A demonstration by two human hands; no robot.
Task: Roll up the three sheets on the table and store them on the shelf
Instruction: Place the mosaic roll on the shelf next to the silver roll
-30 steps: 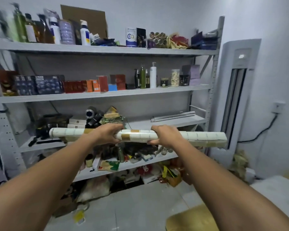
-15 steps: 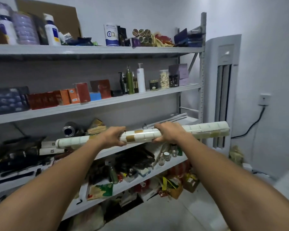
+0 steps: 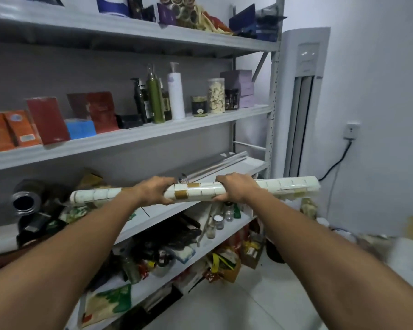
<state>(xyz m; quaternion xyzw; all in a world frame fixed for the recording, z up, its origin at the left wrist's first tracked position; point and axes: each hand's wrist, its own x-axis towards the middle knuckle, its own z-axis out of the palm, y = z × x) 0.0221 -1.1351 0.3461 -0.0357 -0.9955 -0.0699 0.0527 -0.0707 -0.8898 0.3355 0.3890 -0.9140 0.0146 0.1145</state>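
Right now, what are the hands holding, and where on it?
Both hands grip the rolled sheet near its middle: left hand and right hand a little apart, both ends free.

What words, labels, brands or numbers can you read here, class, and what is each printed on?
None can be read.
Orange boxes: round badge and white sticker, blurred.
Bottles: labels too small.
Small jar: label blurred.
Air conditioner display: lit marks, unreadable.

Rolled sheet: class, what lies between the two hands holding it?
Head view: only a bare stretch of the rolled sheet, white tiles with brown squares, runs between the left hand and the right hand.
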